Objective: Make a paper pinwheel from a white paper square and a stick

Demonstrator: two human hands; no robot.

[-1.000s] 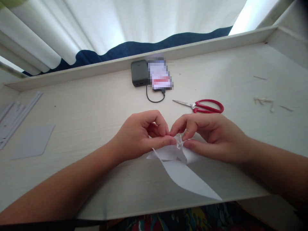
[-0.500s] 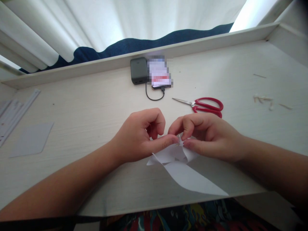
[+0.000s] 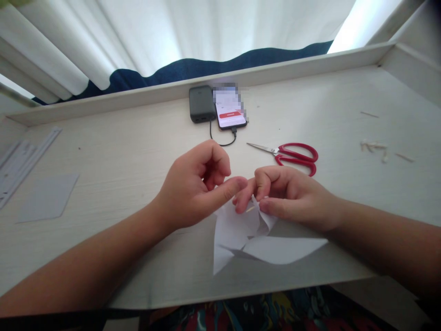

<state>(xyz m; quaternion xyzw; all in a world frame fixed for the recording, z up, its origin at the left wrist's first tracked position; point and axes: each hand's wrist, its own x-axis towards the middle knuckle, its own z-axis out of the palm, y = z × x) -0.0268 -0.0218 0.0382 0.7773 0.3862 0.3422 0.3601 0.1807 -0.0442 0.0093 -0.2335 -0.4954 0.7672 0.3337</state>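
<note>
A white cut paper with several loose, curling flaps hangs over the near part of the table. My right hand pinches its gathered middle between thumb and fingers, one finger reaching down over the paper. Beside that fingertip a short, pale, thin stick shows against the paper; part of it is hidden. My left hand is held just to the left, its fingers curled and its thumb stretched toward the right fingers. Nothing shows between its thumb and fingers.
Red-handled scissors lie just beyond my right hand. Farther back are a black power bank and a cabled phone. Thin sticks lie at right. A paper piece and a ruler-like strip lie at left.
My left thumb has come off the paper's middle, and the left hand has moved slightly up and left. The paper has tilted, its flaps shifting. The pale stick now shows.
</note>
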